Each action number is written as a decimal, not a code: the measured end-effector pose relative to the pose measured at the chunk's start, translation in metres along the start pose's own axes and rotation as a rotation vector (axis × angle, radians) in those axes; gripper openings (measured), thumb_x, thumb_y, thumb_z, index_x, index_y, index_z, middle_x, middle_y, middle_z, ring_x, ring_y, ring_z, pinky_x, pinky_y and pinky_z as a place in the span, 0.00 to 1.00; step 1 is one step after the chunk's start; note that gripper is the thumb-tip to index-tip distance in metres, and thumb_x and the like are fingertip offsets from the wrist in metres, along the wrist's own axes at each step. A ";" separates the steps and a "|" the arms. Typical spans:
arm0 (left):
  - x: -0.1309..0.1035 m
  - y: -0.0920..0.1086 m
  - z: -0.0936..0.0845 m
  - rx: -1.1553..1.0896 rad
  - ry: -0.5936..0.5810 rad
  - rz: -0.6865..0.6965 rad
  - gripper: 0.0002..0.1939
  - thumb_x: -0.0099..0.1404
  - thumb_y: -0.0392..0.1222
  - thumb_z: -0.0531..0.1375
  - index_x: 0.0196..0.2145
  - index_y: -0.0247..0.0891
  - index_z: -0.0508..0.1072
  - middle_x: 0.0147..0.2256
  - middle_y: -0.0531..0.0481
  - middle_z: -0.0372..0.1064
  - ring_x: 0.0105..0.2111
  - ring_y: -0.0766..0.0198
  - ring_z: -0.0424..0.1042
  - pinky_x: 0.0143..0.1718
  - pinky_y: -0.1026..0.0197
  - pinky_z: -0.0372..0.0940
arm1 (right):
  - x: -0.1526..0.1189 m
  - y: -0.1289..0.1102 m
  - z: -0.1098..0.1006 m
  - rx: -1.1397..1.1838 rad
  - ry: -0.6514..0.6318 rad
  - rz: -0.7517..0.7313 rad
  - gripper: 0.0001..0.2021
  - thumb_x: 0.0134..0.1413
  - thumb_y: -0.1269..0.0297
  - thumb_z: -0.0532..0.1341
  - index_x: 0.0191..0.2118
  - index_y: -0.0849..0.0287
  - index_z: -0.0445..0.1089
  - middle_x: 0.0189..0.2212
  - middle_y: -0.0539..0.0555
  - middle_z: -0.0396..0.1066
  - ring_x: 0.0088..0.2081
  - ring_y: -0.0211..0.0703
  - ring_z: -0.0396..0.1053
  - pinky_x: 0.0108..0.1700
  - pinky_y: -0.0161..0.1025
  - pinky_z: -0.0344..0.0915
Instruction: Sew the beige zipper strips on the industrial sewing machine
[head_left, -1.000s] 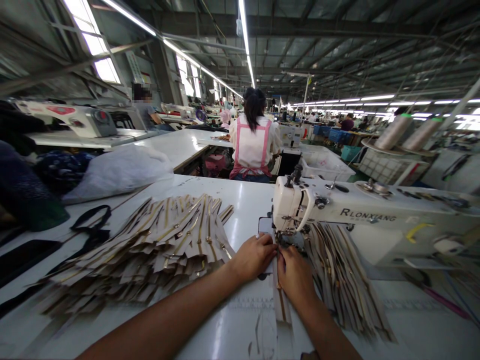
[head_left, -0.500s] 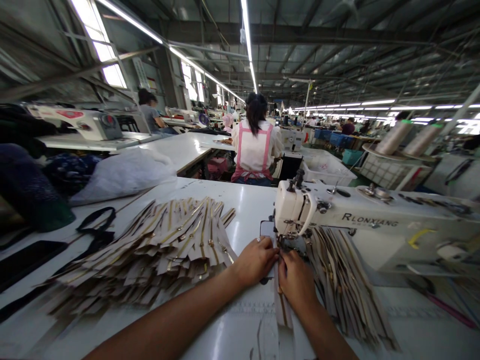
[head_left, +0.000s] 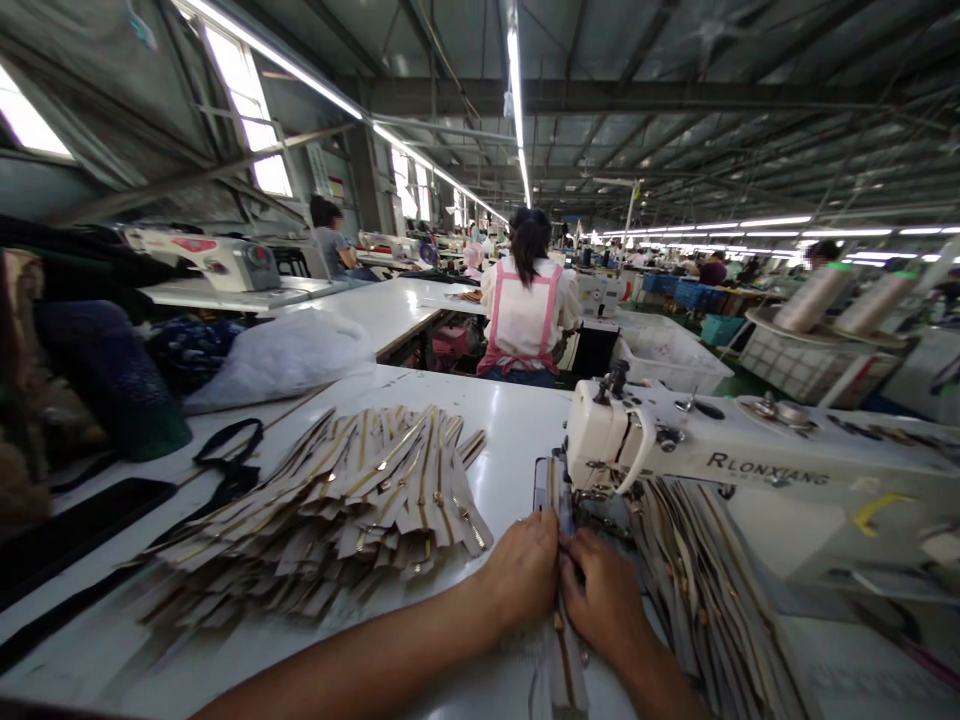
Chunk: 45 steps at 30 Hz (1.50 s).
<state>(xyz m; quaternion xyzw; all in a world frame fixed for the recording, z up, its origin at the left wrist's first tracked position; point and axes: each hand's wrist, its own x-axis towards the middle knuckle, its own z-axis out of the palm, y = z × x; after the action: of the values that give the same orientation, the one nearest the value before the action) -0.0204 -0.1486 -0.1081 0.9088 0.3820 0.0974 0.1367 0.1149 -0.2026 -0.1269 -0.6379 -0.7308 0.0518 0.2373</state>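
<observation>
A beige zipper strip with a gold-coloured middle line runs lengthwise under the head of the white sewing machine. My left hand is closed on its left side, just in front of the needle area. Close beside it, my right hand pinches the strip's right edge, thumb and fingers together. The strip's far end shows beyond my left hand, next to the presser foot. Left of my hands lies a big fanned pile of zipper strips with metal pulls. More zipper strips lie right of my right hand, partly beneath the machine arm.
A black strap and a dark flat tray-like object lie at the left. Behind them is a white plastic bag. A co-worker in a pink-trimmed apron sits ahead, back turned. Thread cones stand at the right.
Both hands have come back a little toward me, away from the needle, with the zipper strip. More of the strip's far end now shows. The whole view has shifted slightly.
</observation>
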 end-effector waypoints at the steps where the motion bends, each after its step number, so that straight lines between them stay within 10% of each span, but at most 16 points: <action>1: -0.001 -0.001 -0.003 -0.006 -0.013 -0.017 0.15 0.59 0.28 0.56 0.44 0.35 0.60 0.40 0.41 0.66 0.37 0.55 0.69 0.37 0.57 0.67 | -0.001 0.001 0.001 0.029 0.011 -0.022 0.17 0.60 0.72 0.50 0.48 0.58 0.72 0.36 0.54 0.73 0.38 0.42 0.72 0.40 0.36 0.66; 7: 0.001 -0.017 -0.043 -0.109 0.133 -0.127 0.11 0.62 0.26 0.50 0.40 0.38 0.61 0.40 0.46 0.62 0.31 0.62 0.68 0.34 0.60 0.64 | -0.003 0.012 0.014 0.078 0.120 -0.062 0.17 0.65 0.67 0.46 0.49 0.60 0.71 0.38 0.57 0.74 0.41 0.43 0.73 0.44 0.37 0.67; 13: -0.007 -0.074 -0.113 0.031 0.423 -0.372 0.10 0.66 0.30 0.49 0.41 0.37 0.67 0.40 0.43 0.65 0.37 0.59 0.69 0.41 0.60 0.63 | -0.002 0.015 0.021 0.064 0.186 -0.103 0.17 0.66 0.64 0.47 0.46 0.59 0.73 0.36 0.56 0.75 0.38 0.43 0.75 0.40 0.36 0.68; 19: -0.027 -0.133 -0.145 0.277 0.038 -0.728 0.10 0.60 0.30 0.54 0.36 0.34 0.75 0.39 0.38 0.74 0.41 0.50 0.73 0.39 0.57 0.63 | -0.001 0.014 0.019 0.057 0.160 -0.091 0.18 0.66 0.65 0.47 0.46 0.60 0.73 0.36 0.56 0.75 0.38 0.44 0.74 0.40 0.38 0.68; 22: -0.027 -0.126 -0.149 0.315 0.106 -0.705 0.10 0.64 0.35 0.53 0.37 0.32 0.74 0.39 0.35 0.73 0.40 0.47 0.73 0.37 0.55 0.62 | -0.001 0.012 0.017 0.064 0.168 -0.081 0.16 0.65 0.67 0.48 0.45 0.59 0.73 0.35 0.55 0.74 0.37 0.43 0.74 0.38 0.36 0.67; 26: -0.015 -0.071 -0.129 0.148 0.466 -0.177 0.11 0.71 0.43 0.50 0.41 0.38 0.70 0.39 0.45 0.71 0.35 0.59 0.71 0.37 0.61 0.62 | -0.003 0.004 0.010 0.103 0.201 -0.125 0.14 0.63 0.68 0.51 0.40 0.59 0.74 0.30 0.53 0.72 0.33 0.40 0.72 0.35 0.34 0.64; 32: -0.010 -0.004 -0.036 0.065 0.149 0.408 0.14 0.74 0.43 0.46 0.36 0.38 0.67 0.31 0.50 0.70 0.28 0.64 0.70 0.29 0.63 0.59 | -0.019 0.013 -0.038 0.040 0.552 0.003 0.13 0.63 0.64 0.52 0.40 0.59 0.74 0.32 0.55 0.73 0.35 0.41 0.71 0.39 0.35 0.64; 35: -0.011 -0.001 -0.009 0.072 0.032 0.477 0.12 0.73 0.41 0.47 0.34 0.39 0.66 0.32 0.51 0.70 0.28 0.64 0.70 0.28 0.63 0.59 | -0.046 0.056 -0.073 -0.108 0.682 0.417 0.17 0.61 0.59 0.51 0.45 0.63 0.72 0.39 0.62 0.74 0.36 0.46 0.72 0.39 0.40 0.65; 38: -0.011 -0.005 -0.003 0.034 -0.003 0.464 0.11 0.73 0.41 0.48 0.35 0.39 0.66 0.33 0.51 0.70 0.28 0.64 0.70 0.29 0.63 0.59 | -0.080 0.110 -0.093 -0.241 0.413 0.766 0.22 0.55 0.53 0.53 0.43 0.67 0.73 0.34 0.65 0.75 0.36 0.56 0.73 0.38 0.45 0.65; 41: -0.009 -0.007 -0.003 0.012 -0.014 0.448 0.11 0.73 0.41 0.48 0.35 0.39 0.66 0.32 0.51 0.70 0.29 0.63 0.71 0.29 0.64 0.59 | -0.103 0.145 -0.095 -0.067 0.175 0.823 0.21 0.50 0.49 0.56 0.35 0.62 0.76 0.32 0.62 0.77 0.37 0.55 0.74 0.38 0.44 0.65; 45: -0.007 -0.007 -0.003 -0.014 -0.027 0.442 0.10 0.73 0.40 0.48 0.36 0.39 0.67 0.33 0.51 0.70 0.31 0.63 0.71 0.30 0.64 0.60 | -0.105 0.156 -0.096 0.062 0.196 0.795 0.20 0.47 0.49 0.54 0.32 0.59 0.76 0.33 0.60 0.78 0.38 0.54 0.75 0.39 0.43 0.65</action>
<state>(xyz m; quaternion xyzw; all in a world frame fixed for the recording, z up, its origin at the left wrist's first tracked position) -0.0307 -0.1489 -0.1075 0.9706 0.1711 0.1155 0.1237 0.3042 -0.2965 -0.1313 -0.8650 -0.3995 0.1002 0.2865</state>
